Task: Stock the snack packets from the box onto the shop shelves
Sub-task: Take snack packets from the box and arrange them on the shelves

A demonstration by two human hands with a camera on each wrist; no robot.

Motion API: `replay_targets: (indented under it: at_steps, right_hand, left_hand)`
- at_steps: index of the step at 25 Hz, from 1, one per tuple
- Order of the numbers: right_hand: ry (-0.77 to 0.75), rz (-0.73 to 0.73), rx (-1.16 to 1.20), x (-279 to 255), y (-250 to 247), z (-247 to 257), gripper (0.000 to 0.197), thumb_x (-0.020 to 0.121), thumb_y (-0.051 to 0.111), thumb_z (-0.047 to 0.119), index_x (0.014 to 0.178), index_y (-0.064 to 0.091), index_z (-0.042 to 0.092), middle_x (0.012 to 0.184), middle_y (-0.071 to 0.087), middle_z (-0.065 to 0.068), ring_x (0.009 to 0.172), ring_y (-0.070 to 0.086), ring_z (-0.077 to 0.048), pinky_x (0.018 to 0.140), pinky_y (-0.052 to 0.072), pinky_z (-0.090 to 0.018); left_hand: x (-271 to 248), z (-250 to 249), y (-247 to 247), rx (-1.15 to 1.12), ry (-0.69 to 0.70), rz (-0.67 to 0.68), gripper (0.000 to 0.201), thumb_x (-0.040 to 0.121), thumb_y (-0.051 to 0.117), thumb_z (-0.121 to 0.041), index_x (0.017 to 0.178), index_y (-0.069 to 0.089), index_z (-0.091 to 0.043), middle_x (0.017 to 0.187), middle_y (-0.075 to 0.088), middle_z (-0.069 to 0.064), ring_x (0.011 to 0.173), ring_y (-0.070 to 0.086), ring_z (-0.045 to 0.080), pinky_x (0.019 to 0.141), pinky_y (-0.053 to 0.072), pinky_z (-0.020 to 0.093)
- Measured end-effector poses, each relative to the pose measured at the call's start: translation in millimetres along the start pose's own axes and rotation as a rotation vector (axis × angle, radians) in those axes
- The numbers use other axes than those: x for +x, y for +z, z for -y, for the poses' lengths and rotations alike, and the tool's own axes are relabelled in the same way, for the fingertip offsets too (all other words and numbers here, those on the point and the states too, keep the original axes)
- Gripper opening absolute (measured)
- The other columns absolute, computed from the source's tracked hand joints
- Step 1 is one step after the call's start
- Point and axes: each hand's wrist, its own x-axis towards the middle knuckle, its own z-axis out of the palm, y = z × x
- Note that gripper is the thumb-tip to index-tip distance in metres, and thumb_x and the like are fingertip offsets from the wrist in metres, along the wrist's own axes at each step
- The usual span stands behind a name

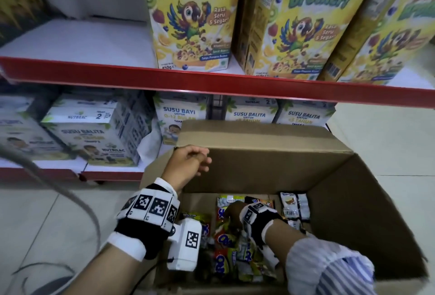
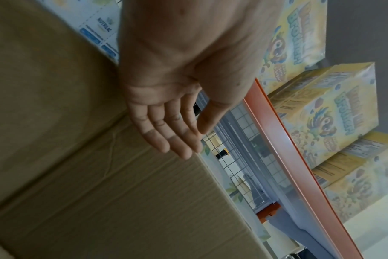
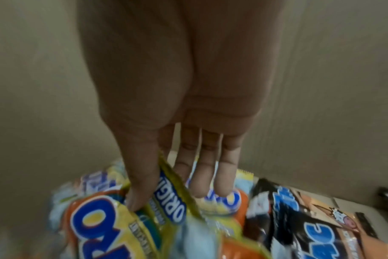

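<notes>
Pick stage. The right hand (image 1: 235, 212) is reaching deep into the open cardboard box (image 1: 329, 177), which is sitting on the floor in front of the shop shelves. In the right wrist view the thumb (image 3: 139, 184) and the forefinger behind it are pinching the top edge of a yellow-and-orange snack packet (image 3: 113, 226) marked ORIGINAL; the other fingers (image 3: 210, 168) are hanging straight and touching nothing that can be made out. The packet is lying among a loose pile of like packets, with a black-and-orange packet (image 3: 299, 220) just beside it, all low in the box.

The left hand (image 1: 188, 163) is hovering at the far left corner of the box, by the raised flap (image 1: 247, 134). Fingers relaxed and nearly straight, holding nothing. Whether it is touching the cardboard cannot be told.

Upper shelf (image 1: 211, 83): yellow cereal boxes (image 1: 195, 19) are standing along the right, and bare white shelf board is showing to the left. Lower shelf: milk formula boxes (image 1: 94, 130).

Judgement: the stocking looks to be early, since plenty of packets are lying in the box and none is showing on the shelves. Next move calls for firming up the pinch, lifting the packet clear of its neighbours and the box wall, then carrying it up to shelf space. The thin crinkly edge may slip, or drag a second packet along.
</notes>
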Motion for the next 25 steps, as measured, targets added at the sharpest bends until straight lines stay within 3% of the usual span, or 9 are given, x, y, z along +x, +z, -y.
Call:
replay_targets:
  at_steps: [2,5,8,11,14,17,19,22,25]
  right_hand:
    - [-0.04,-0.081,0.211,-22.6,-23.5,-9.5,0.032,0.091,0.057,0.017,0.121,0.061,0.008,0.124,0.062,-0.012,0.114,0.058,-0.028,0.091,0.046,-0.032]
    - [-0.103,-0.204,0.636,-57.6,-66.1,-29.7,0.016,0.09,0.062,0.017,0.103,0.066,0.009,0.091,0.066,-0.008,0.079,0.06,-0.016,0.067,0.047,-0.021]
    - [-0.179,-0.224,1.269,-98.3,-92.2,-37.3,0.005,0.09,0.061,0.007,0.087,0.059,0.01,0.069,0.063,-0.005,0.054,0.062,-0.014,0.049,0.055,-0.023]
    - [-0.294,-0.3,1.561,-119.9,-103.2,-45.4,0.004,0.09,0.058,0.003,0.093,0.059,0.005,0.074,0.07,-0.006,0.061,0.069,-0.017,0.051,0.058,-0.028]
    - [-0.397,-0.316,1.723,-125.8,-104.2,-43.7,0.008,0.089,0.058,0.004,0.097,0.058,0.004,0.086,0.07,-0.01,0.072,0.07,-0.021,0.056,0.06,-0.03]
    - [-0.451,-0.279,1.648,-119.9,-99.3,-44.2,0.028,0.079,0.067,0.014,0.106,0.06,0.01,0.096,0.072,-0.006,0.081,0.071,-0.021,0.064,0.06,-0.032]
    - [-0.423,-0.226,1.542,-111.5,-93.3,-49.6,0.035,0.078,0.07,0.012,0.111,0.06,0.014,0.1,0.072,-0.004,0.079,0.071,-0.018,0.066,0.059,-0.029]
    - [-0.268,-0.173,1.129,-89.3,-76.9,-52.0,0.034,0.083,0.069,0.006,0.115,0.06,0.013,0.108,0.069,-0.008,0.078,0.068,-0.009,0.065,0.053,-0.018]
    - [-0.208,-0.085,0.595,-61.6,-46.4,-40.0,0.034,0.086,0.064,0.008,0.12,0.062,0.005,0.12,0.065,-0.016,0.105,0.064,-0.024,0.087,0.051,-0.028]
  left_hand:
    - [-2.7,-2.8,-3.0,0.0,-0.009,-0.006,0.018,0.096,0.048,-0.007,0.085,0.058,-0.017,0.077,0.064,0.003,0.061,0.056,0.015,0.057,0.04,0.023]
    - [-4.8,-10.4,-4.8,-0.001,-0.03,-0.068,0.015,0.096,0.05,-0.012,0.083,0.055,-0.018,0.086,0.063,0.009,0.067,0.056,0.017,0.059,0.04,0.024]
    - [-8.7,-18.7,0.4,0.015,-0.046,-0.098,0.016,0.095,0.053,-0.03,0.09,0.054,-0.015,0.098,0.06,0.014,0.087,0.058,0.024,0.07,0.046,0.031]
    - [-17.8,-25.9,12.5,-0.002,-0.106,0.041,0.047,0.086,0.055,-0.052,0.112,0.053,-0.013,0.108,0.063,0.007,0.102,0.06,0.023,0.087,0.049,0.038]
    - [-25.3,-26.7,29.6,-0.074,-0.093,0.148,0.045,0.081,0.068,-0.036,0.118,0.054,-0.015,0.115,0.067,0.007,0.1,0.064,0.02,0.085,0.052,0.036]
    - [-27.6,-23.9,36.6,-0.233,-0.017,0.093,0.029,0.083,0.069,-0.014,0.11,0.06,-0.018,0.109,0.07,0.009,0.081,0.069,0.01,0.069,0.057,0.027]
    - [-26.2,-21.0,31.2,-0.328,-0.038,0.059,0.033,0.084,0.068,-0.012,0.116,0.058,-0.014,0.11,0.069,0.011,0.086,0.069,0.017,0.073,0.058,0.034]
    - [-20.5,-16.7,19.6,-0.317,-0.041,0.018,0.031,0.085,0.067,-0.014,0.113,0.056,-0.016,0.113,0.068,0.011,0.092,0.066,0.022,0.076,0.056,0.041]
    - [-17.7,-18.1,14.8,-0.329,-0.017,0.004,0.033,0.085,0.067,-0.015,0.115,0.053,-0.018,0.114,0.067,0.01,0.094,0.065,0.022,0.075,0.055,0.04]
